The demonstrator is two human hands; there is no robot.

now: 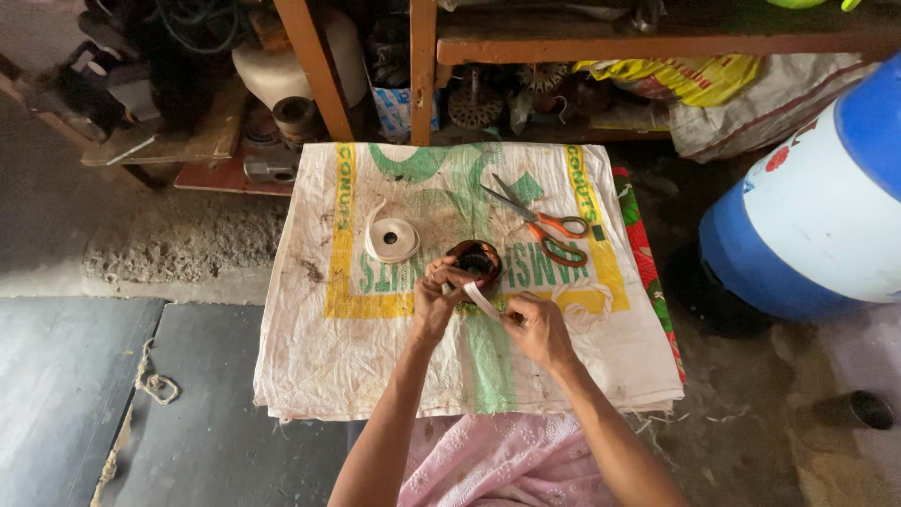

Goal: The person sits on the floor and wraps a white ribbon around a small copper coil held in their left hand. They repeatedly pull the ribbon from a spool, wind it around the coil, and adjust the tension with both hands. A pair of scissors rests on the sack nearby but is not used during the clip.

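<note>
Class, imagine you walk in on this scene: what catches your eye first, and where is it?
At the centre, the left hand steadies a dark coil on a printed sack while the right hand pulls a white tape strip toward it. Orange-handled scissors lie just beyond, a tape roll to the left. A blue-and-white drum fills the right edge.

A rough grey concrete floor (113,235) runs under an orange-painted wooden shelf rack (422,66) crammed with dusty metal parts, cables and crumpled sacks. At the right stands a big blue and white plastic drum (817,216), and flat grey slabs (75,394) lie at lower left with a frayed cord (155,383) on them. The light is dim and soft, darker under the shelves.
</note>
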